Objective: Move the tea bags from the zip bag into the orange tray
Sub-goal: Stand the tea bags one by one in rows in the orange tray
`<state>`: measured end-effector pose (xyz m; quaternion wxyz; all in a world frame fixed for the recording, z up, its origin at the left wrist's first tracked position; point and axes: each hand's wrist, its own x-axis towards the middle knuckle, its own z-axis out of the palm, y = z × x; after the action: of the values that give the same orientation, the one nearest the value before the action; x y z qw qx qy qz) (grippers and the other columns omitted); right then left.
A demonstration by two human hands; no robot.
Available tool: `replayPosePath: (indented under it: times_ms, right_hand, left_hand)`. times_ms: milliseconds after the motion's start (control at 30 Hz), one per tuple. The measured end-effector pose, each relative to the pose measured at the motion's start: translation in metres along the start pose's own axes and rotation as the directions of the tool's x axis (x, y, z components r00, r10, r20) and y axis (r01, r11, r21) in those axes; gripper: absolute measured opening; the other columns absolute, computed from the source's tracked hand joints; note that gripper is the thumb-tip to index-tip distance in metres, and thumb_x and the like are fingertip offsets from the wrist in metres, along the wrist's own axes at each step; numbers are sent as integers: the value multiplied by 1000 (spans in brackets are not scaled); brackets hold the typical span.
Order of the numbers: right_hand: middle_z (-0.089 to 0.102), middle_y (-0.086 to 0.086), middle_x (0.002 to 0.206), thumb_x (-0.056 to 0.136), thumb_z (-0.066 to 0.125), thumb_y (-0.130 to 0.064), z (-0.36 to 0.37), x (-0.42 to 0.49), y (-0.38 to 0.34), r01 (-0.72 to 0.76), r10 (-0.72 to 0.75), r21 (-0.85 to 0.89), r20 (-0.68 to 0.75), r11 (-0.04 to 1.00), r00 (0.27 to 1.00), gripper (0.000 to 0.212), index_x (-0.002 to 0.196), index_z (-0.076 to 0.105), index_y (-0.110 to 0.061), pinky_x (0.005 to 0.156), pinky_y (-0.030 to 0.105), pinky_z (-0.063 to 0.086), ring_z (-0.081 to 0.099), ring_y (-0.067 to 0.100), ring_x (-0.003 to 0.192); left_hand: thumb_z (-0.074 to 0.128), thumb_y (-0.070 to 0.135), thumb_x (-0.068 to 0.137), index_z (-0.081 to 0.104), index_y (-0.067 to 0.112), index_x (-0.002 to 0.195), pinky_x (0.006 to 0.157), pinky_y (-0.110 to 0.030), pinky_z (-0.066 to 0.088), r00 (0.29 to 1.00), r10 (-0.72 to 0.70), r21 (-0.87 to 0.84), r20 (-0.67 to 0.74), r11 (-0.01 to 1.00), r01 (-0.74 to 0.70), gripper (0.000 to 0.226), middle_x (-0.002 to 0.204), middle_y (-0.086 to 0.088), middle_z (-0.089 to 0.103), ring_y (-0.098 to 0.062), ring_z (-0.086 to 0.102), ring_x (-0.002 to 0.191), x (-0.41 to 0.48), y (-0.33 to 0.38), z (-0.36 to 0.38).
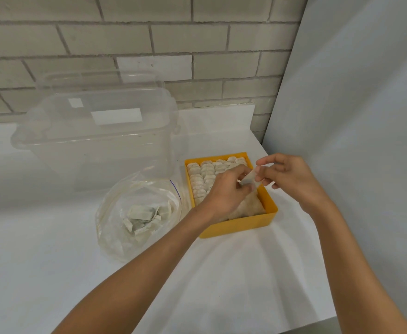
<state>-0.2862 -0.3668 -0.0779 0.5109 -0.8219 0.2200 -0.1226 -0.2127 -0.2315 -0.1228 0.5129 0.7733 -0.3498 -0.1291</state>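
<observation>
Orange tray (238,227) sits under left hand (224,194) and right hand (291,175) pinching tea bag (250,180).

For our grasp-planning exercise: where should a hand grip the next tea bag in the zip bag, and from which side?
Pinch an upturned edge of the topmost tea bag, from above: the zip bag seems open upward, its bags piled flat.

A pale grey brick wall (197,44) with lighter mortar joints runs across the back; a plain white panel (356,112) stands at the right, covering the wall's end; below spreads a white worktop (233,273), softly and evenly lit, its shadows faint.
</observation>
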Motion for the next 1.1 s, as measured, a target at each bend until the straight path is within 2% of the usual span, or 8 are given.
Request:
replayPosePath:
  times_ms: [133, 233, 433, 533, 633, 733, 867, 1100]
  right_hand:
    - [61, -7, 76, 79, 75, -32, -8, 6, 1, 121, -107, -213, 72, 970, 992, 17, 96, 71, -30, 64, 19, 39, 53, -1, 62]
    - [66, -8, 84, 82, 73, -22, -10, 10, 1, 198, -142, -285, 206, 938, 968, 11, 92, 72, -26, 63, 15, 37, 53, -8, 58]
    - [65, -11, 70, 86, 69, -13, -14, 22, 10, 275, -132, -475, 312, 836, 941, 12, 81, 71, -23, 54, 4, 39, 54, -3, 51]
    - [63, -15, 73, 86, 69, -12, -10, 22, 16, 299, -52, -547, 421, 782, 906, 12, 81, 70, -24, 57, 4, 40, 55, -13, 63]
    - [65, -7, 83, 84, 69, -13, -3, 27, 28, 310, 36, -637, 469, 705, 882, 10, 83, 72, -22, 69, 14, 43, 58, 4, 82]
    - [63, -2, 91, 83, 64, -10, 8, 28, 37, 305, 90, -743, 440, 596, 894, 17, 84, 72, -24, 75, 28, 48, 59, 18, 90]
    - [63, -2, 98, 83, 48, -3, 22, 22, 38, 335, 43, -846, 386, 415, 921, 32, 91, 68, -27, 77, 30, 35, 53, 20, 91]
    - [62, -1, 110, 90, 54, -10, 26, 20, 40, 332, -66, -875, 331, 352, 941, 20, 101, 67, -20, 87, 33, 35, 58, 21, 102]
  left_hand:
    - [72, 6, 82, 63, 9, 105, 76, -36, 55, 983, -176, -311, 60, 932, 186, 24, 99, -15, 70, -24, 65, 84, -4, 0, -5]
    - [75, 6, 80, 61, 9, 108, 82, -42, 54, 974, -205, -385, 100, 894, 228, 31, 99, -16, 71, -25, 67, 87, -6, -2, -5]
    - [77, 13, 79, 61, 15, 108, 70, -20, 53, 972, -229, -206, 54, 950, 236, 34, 101, -3, 67, -11, 64, 75, -7, -10, -7]
    - [74, 14, 81, 62, 16, 109, 71, -19, 50, 973, -230, -146, 14, 962, 229, 31, 101, 1, 67, -7, 62, 75, -8, -13, -15]
    - [72, 14, 83, 63, 16, 109, 73, -21, 49, 972, -237, -147, -3, 961, 234, 28, 100, 2, 67, -6, 61, 74, -10, -14, -24]
    - [71, 13, 83, 64, 16, 108, 74, -19, 50, 971, -237, -165, -17, 959, 231, 26, 99, 2, 67, -6, 60, 74, -12, -15, -31]
    - [70, 8, 84, 64, 11, 109, 66, -6, 46, 977, -213, -170, -28, 964, 205, 26, 97, 2, 65, 0, 59, 74, -16, -14, -37]
    - [69, 6, 84, 65, 9, 109, 66, -4, 45, 979, -198, -150, -42, 970, 189, 26, 94, 6, 63, 2, 58, 76, -18, -13, -42]
